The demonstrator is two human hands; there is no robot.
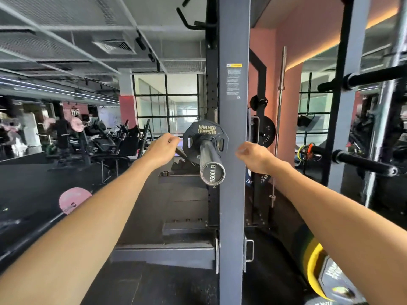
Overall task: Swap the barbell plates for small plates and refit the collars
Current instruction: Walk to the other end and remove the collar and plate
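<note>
Head view: a small black Hammer Strength plate (204, 137) sits on the barbell sleeve (210, 160), no collar visible. Left hand (164, 148) and right hand (253, 156) flank it, fingers curled, apparently holding nothing. Plate seems seated; next likely fetching and fitting the collar.

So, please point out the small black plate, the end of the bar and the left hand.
small black plate (203, 129): head view, its lettered face.
bar end (212, 173): head view, round cap.
left hand (163, 148): head view, its back.
</note>
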